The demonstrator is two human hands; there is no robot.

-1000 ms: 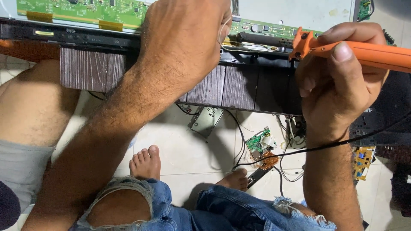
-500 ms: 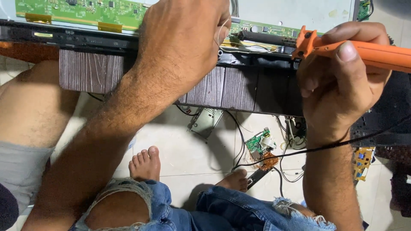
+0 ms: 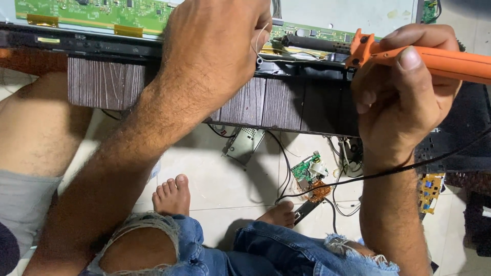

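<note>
My right hand [image 3: 404, 97] grips an orange soldering iron [image 3: 440, 59] whose dark tip [image 3: 312, 43] lies against a long green circuit board [image 3: 97, 15] on a dark wooden bench [image 3: 286, 105]. My left hand [image 3: 217, 46] rests fist-like over the board beside the tip, pinching a thin silvery wire [image 3: 258, 43] that curls out between its fingers. The spot where tip and wire meet is partly hidden by my left hand.
A black cable [image 3: 388, 174] runs from the iron under my right wrist. On the tiled floor lie a small green circuit board [image 3: 309, 168], a metal part [image 3: 244, 145] and a yellow board [image 3: 429, 191]. My bare feet [image 3: 171, 194] and torn jeans sit below.
Both hands have stayed nearly still; the iron and my right hand have shifted very slightly.
</note>
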